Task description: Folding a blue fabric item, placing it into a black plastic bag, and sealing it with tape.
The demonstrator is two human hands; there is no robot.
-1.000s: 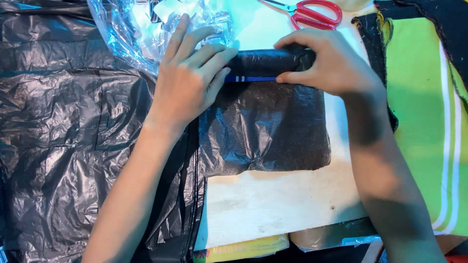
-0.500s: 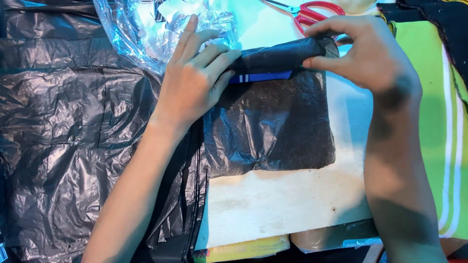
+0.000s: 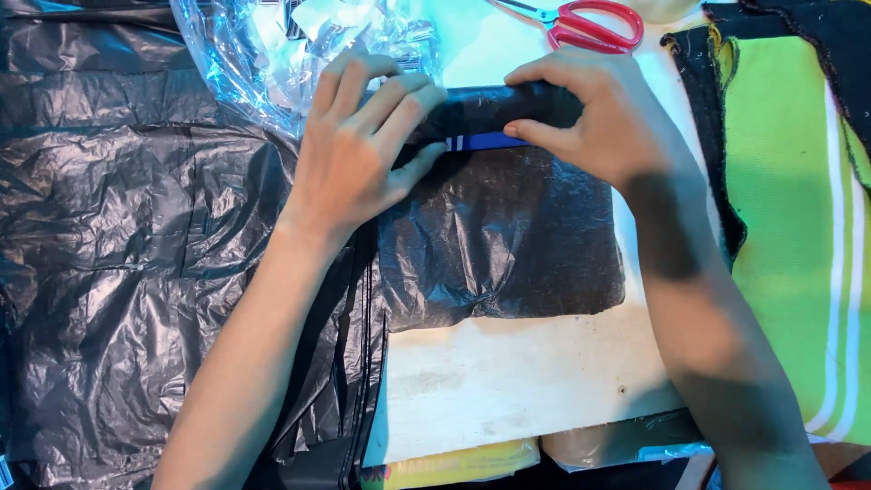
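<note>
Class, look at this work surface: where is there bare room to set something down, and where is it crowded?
Free: the pale board below the black plastic sheet. Crowded: the top, where the left hand and right hand grip the rolled edge, beside clear plastic and red scissors.

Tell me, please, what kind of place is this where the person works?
Probably a small packing or craft table at home or in a workshop. Both hands, left hand and right hand, roll a black plastic bag on a pale board. Red-handled scissors, crumpled clear plastic and green striped cloth lie around.
</note>
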